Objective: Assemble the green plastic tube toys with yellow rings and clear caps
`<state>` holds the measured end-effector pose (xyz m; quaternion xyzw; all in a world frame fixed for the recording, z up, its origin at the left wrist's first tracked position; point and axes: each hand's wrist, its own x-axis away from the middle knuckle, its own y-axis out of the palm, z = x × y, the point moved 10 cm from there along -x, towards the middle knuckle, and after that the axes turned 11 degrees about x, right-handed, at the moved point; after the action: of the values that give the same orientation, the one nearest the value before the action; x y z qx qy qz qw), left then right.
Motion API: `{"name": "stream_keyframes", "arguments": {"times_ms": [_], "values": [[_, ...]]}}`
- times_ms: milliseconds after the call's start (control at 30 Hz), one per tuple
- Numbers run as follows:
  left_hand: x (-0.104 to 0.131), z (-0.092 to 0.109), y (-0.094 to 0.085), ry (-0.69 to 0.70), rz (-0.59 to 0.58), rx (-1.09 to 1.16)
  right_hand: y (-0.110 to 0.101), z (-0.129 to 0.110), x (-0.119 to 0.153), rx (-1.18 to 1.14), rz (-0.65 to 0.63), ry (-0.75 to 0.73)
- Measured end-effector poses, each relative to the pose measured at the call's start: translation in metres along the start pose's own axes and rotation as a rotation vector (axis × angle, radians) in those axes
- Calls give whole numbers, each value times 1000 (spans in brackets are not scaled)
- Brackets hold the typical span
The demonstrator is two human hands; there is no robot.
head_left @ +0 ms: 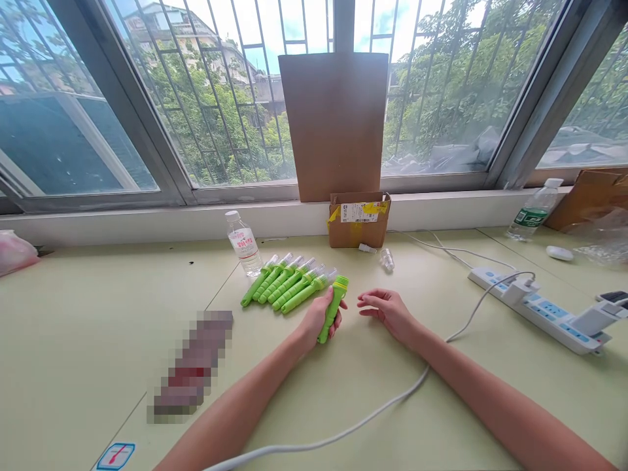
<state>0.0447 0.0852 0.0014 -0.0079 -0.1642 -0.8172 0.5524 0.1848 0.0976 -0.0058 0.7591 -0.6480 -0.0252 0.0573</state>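
My left hand is wrapped round a green tube with a ribbed yellow-green top, held at a tilt above the table. No clear cap shows on this tube. To its right, my right hand is apart from it, fingers spread a little and curved, with nothing between them. Several green tubes with clear caps lie side by side in a slanted row, just left of my left hand. Beyond my hands, a clear plastic piece and a smaller clear-and-white piece lie near the cardboard box.
A water bottle stands behind the row. A white cable crosses the table under my right forearm, near a power strip. Another bottle stands back right. A blurred object lies at left.
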Motion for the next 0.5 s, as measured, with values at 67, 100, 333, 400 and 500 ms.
{"name": "stream_keyframes", "arguments": {"times_ms": [67,100,333,400,500], "values": [[0,-1,0,-7,0,-6,0,0,-1,1,-9,-7],[-1,-1,0,-7,-1,-6,0,0,-1,2,-11,-9],[-1,-1,0,4,-11,-3,0,2,-2,13,-8,-10],[-1,-1,0,10,-14,-2,0,2,-2,12,-10,-11],[-1,-1,-1,13,-13,-2,0,2,-2,-6,-30,-14]]}}
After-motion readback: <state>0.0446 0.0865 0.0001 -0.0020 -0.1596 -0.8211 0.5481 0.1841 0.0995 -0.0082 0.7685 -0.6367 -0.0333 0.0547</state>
